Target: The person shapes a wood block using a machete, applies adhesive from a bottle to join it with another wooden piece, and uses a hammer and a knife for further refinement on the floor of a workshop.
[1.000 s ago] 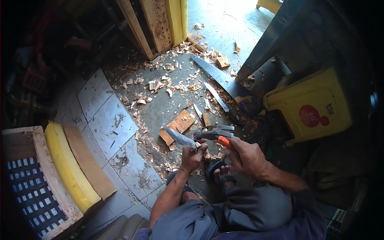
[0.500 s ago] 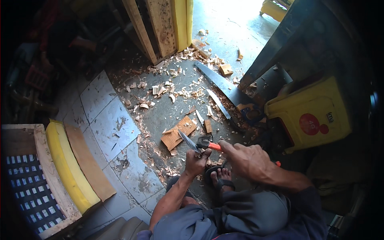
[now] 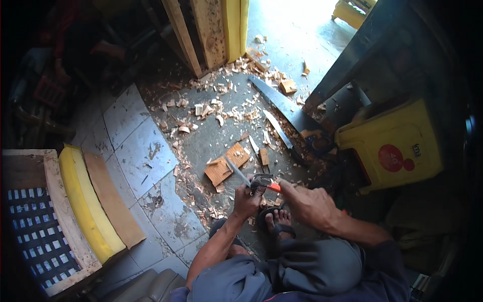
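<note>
My left hand is closed around the lower end of a narrow metal blade, which points up and away to the left. Gripped in my right hand is a hammer with an orange handle and a dark head. That head lies right over my left fingers at the base of the blade; whether it touches them I cannot tell. Beyond the blade tip, a brown wooden board rests on the floor with shavings on it. A small pointed blade and a wood block lie beside it.
A handsaw and a knife lie farther off among wood shavings. At right stands a yellow plastic container. A wooden frame with yellow padding stands at left. In the dark upper left, another person's arm shows.
The hammer head has shifted slightly to the left and now overlaps my left fingers. The blade has turned a little, showing a narrower face. Both hands keep their grip.
</note>
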Demonstrator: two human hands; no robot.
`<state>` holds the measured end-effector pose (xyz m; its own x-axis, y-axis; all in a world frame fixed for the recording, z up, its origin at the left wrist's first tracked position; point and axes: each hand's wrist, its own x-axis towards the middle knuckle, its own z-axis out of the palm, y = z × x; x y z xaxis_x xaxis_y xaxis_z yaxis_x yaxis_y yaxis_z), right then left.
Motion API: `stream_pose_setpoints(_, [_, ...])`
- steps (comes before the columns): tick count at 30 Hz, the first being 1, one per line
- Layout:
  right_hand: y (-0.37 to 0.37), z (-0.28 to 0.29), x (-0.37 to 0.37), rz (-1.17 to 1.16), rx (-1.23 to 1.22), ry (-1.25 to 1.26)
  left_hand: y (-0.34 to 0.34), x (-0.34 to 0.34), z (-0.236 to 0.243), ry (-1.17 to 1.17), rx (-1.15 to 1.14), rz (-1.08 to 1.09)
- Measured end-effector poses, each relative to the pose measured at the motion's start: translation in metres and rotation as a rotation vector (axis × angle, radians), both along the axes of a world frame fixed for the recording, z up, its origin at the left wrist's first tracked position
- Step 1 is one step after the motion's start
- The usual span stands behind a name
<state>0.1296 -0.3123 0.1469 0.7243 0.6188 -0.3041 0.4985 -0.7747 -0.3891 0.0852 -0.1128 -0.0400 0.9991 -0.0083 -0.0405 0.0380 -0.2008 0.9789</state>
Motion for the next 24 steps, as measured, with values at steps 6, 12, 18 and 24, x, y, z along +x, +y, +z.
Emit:
stream_pose_setpoints(6, [-0.002,-0.003,0.004,-0.187,0.308,-0.033,0.0,-0.003,0.017,0.009,-0.122,-0.048])
stream_pose_setpoints(12, [-0.03,-0.017,-0.014,-0.296,0.542,-0.105,0.021,0.008,0.012,0.103,-0.389,-0.192])
stream_pose_setpoints(18, [-0.034,-0.021,-0.017,-0.233,0.461,-0.045,0.005,0.009,-0.002,-0.113,-0.024,-0.008])
stream_pose_setpoints(24, [-0.026,-0.027,-0.014,-0.188,0.389,-0.116,-0.01,0.005,0.005,-0.111,0.015,0.101])
